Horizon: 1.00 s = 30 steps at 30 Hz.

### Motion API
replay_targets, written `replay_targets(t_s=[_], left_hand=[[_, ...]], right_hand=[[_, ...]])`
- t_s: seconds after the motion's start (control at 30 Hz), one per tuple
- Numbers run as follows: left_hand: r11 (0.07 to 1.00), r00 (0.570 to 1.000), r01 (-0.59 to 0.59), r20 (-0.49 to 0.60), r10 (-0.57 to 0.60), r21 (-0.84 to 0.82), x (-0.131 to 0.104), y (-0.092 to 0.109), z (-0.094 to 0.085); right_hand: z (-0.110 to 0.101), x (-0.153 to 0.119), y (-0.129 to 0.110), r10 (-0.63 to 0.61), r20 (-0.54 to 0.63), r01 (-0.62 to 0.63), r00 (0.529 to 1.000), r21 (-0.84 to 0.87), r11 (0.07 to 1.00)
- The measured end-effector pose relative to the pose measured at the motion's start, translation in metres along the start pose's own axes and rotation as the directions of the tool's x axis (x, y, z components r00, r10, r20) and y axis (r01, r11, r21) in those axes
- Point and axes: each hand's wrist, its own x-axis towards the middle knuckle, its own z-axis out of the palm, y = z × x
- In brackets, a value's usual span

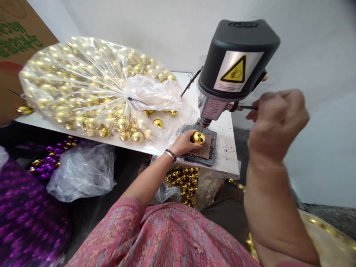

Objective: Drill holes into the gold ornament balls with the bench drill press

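- White plaster walls back a white flat-topped desk (226,154) dusted with dark shavings near its right end.
- On that desk stands a small bench drill with a black plastic hood (239,55) bearing a yellow warning triangle; its spindle points down at a dark square base plate (210,150).
- Left hand (183,142), a beaded bracelet at the wrist, curls its fingers around a shiny gold half-round metal cap (198,137), pinning it on the base plate directly under the spindle.
- Right hand (278,118) is closed into a fist about the thin dark feed lever (248,107) at the drill's right side.
- Left of the drill lies a bulging clear plastic bag of gold caps (91,89), glossy and rounded, with a few loose ones beside it.
- Below the desk edge: crumpled clear plastic (82,172) and purple metallic beads (47,163).
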Motion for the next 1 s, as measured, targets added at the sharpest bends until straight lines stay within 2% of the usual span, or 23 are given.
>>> replay_targets(t_s=[0.03,0.1,0.2,0.27,0.3,0.37,0.43,0.47,0.5,0.57,0.63,0.67,0.7,0.77,0.83,0.87,0.93,1.0], left_hand=[[1.0,1.0,-0.013,-0.002,0.013,-0.003,-0.004,-0.002,0.0],[0.997,0.997,-0.071,0.032,0.071,0.007,-0.016,-0.008,-0.002],[0.98,0.968,-0.194,0.172,0.185,0.04,-0.036,-0.018,-0.015],[0.974,0.964,-0.212,0.181,0.196,0.078,-0.041,-0.023,-0.031],[0.975,0.977,-0.189,0.125,0.173,0.121,-0.039,-0.024,-0.042],[0.964,0.991,-0.079,-0.086,0.104,0.254,-0.029,-0.026,-0.067],[0.908,0.948,0.101,-0.315,0.036,0.407,-0.015,-0.027,-0.092],[0.857,0.923,0.2,-0.384,-0.002,0.475,-0.007,-0.028,-0.102],[0.797,0.91,0.285,-0.412,-0.05,0.532,-0.001,-0.03,-0.111],[0.685,0.911,0.369,-0.39,-0.133,0.629,0.007,-0.034,-0.121],[0.623,0.923,0.375,-0.343,-0.177,0.686,0.01,-0.039,-0.122],[0.623,0.927,0.366,-0.332,-0.177,0.691,0.009,-0.041,-0.121],[0.649,0.93,0.352,-0.328,-0.164,0.675,0.008,-0.043,-0.119],[0.788,0.938,0.288,-0.325,-0.118,0.545,0.004,-0.045,-0.113],[0.954,0.95,0.166,-0.298,-0.088,0.248,-0.003,-0.046,-0.104],[0.992,0.96,0.106,-0.266,-0.086,0.062,-0.006,-0.046,-0.099],[0.966,0.984,0.047,-0.157,-0.089,-0.254,-0.013,-0.045,-0.087],[0.913,0.997,0.049,-0.04,-0.071,-0.405,-0.018,-0.043,-0.074]], right_hand=[[0.0,0.013,-0.002,0.072,0.066,-0.073,0.995,0.013,0.997],[0.002,0.031,-0.003,0.142,0.124,-0.145,0.982,0.017,0.989],[0.007,0.035,-0.003,0.148,0.069,-0.151,0.987,0.042,0.988],[0.01,0.03,-0.003,0.133,0.021,-0.134,0.991,0.061,0.989],[0.011,0.027,-0.003,0.126,0.01,-0.126,0.992,0.068,0.99],[0.012,0.023,-0.003,0.125,-0.002,-0.124,0.992,0.082,0.989],[0.011,0.02,-0.003,0.128,-0.002,-0.127,0.992,0.096,0.987],[0.011,0.019,-0.002,0.126,0.004,-0.126,0.992,0.098,0.987],[0.01,0.018,-0.002,0.122,0.013,-0.123,0.992,0.093,0.988],[0.008,0.016,-0.002,0.11,0.028,-0.111,0.994,0.068,0.991],[0.006,0.013,-0.003,0.106,0.03,-0.108,0.994,0.048,0.993],[0.005,0.012,-0.004,0.104,0.03,-0.106,0.994,0.044,0.993],[0.005,0.012,-0.004,0.1,0.032,-0.102,0.994,0.044,0.994],[0.005,0.011,-0.006,0.084,0.041,-0.086,0.996,0.042,0.995],[0.006,0.011,-0.006,0.062,0.04,-0.063,0.997,0.03,0.998],[0.006,0.011,-0.007,0.056,0.035,-0.057,0.998,0.028,0.998],[0.007,0.011,-0.007,0.056,0.027,-0.057,0.998,0.029,0.998],[0.006,0.012,-0.007,0.056,0.033,-0.057,0.998,0.035,0.998]])
